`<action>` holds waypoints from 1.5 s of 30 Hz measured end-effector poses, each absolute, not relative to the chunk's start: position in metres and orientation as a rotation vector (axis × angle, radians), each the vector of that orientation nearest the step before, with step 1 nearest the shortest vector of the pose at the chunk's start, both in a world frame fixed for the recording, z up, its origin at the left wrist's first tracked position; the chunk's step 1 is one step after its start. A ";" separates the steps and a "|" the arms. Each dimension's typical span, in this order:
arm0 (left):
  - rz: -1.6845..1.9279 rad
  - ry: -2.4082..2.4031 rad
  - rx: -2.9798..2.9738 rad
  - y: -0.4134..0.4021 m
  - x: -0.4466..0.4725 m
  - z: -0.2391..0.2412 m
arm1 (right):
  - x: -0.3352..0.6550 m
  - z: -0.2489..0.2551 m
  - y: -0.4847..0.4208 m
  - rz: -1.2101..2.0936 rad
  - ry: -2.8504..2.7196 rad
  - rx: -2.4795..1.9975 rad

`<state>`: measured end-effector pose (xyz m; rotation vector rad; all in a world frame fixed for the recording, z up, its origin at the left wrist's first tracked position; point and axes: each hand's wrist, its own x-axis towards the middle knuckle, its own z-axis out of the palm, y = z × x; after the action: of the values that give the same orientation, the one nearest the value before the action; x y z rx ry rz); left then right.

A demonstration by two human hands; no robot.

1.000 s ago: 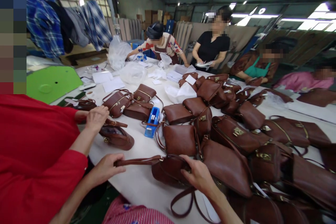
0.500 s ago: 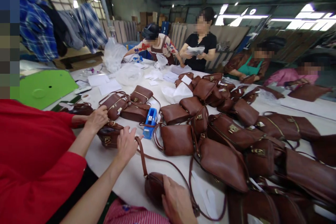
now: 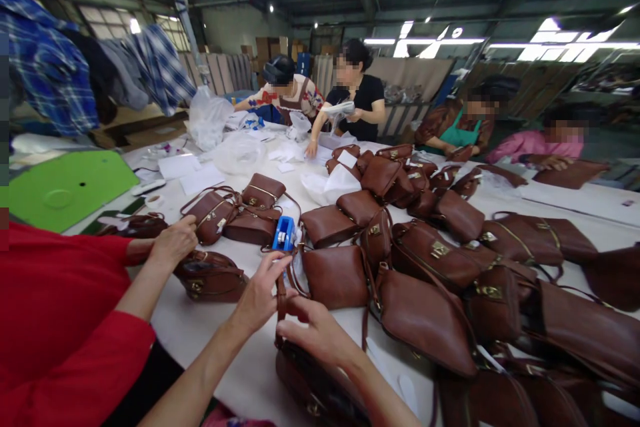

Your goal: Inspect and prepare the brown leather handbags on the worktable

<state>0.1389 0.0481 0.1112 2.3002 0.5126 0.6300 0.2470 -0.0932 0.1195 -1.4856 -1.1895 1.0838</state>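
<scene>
Both my hands meet over a dark brown leather handbag [image 3: 305, 383] lying at the near edge of the white table [image 3: 215, 333]. My left hand [image 3: 260, 293] pinches the bag's brown strap [image 3: 281, 297], which stands up from the bag. My right hand [image 3: 311, 332] is closed round the same strap just below and to the right. A blue tape dispenser [image 3: 283, 234] sits just beyond my left hand, and several brown handbags [image 3: 425, 313] are piled to the right.
A person in a red sleeve [image 3: 65, 320] at my left rests a hand [image 3: 173, 244] on another brown bag [image 3: 213, 275]. Several people work along the far side. White papers [image 3: 193, 173], a plastic bag [image 3: 207, 117] and a green board [image 3: 65, 188] lie at the back left.
My left hand came back from the far end of the strap and my right hand rose off the bag; both now grip the strap together above it. The view tilted up slightly.
</scene>
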 end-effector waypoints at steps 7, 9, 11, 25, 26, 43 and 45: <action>0.561 0.747 1.662 0.051 0.122 0.085 | 0.236 0.097 -0.055 1.233 -0.896 -1.271; 0.335 0.666 1.468 0.043 0.109 0.074 | 0.240 0.097 -0.056 1.286 -0.819 -1.208; 0.153 0.494 1.377 0.030 0.098 0.064 | 0.244 0.101 -0.059 1.331 -0.698 -1.156; 0.303 0.797 1.325 0.014 0.098 0.009 | 0.319 0.203 -0.088 1.086 -0.556 -1.094; 0.324 0.816 1.310 0.016 0.096 0.007 | 0.325 0.213 -0.098 1.064 -0.500 -1.039; -0.010 0.074 2.029 -0.018 0.163 0.140 | 0.330 0.277 -0.219 0.761 -0.734 -1.089; 0.010 0.139 2.132 -0.015 0.160 0.122 | 0.351 0.268 -0.258 0.513 -0.532 -1.088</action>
<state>0.1604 -0.0150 0.1218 2.1317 0.1390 0.0104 0.3507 -0.2583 0.2683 -1.0881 -0.5324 0.5126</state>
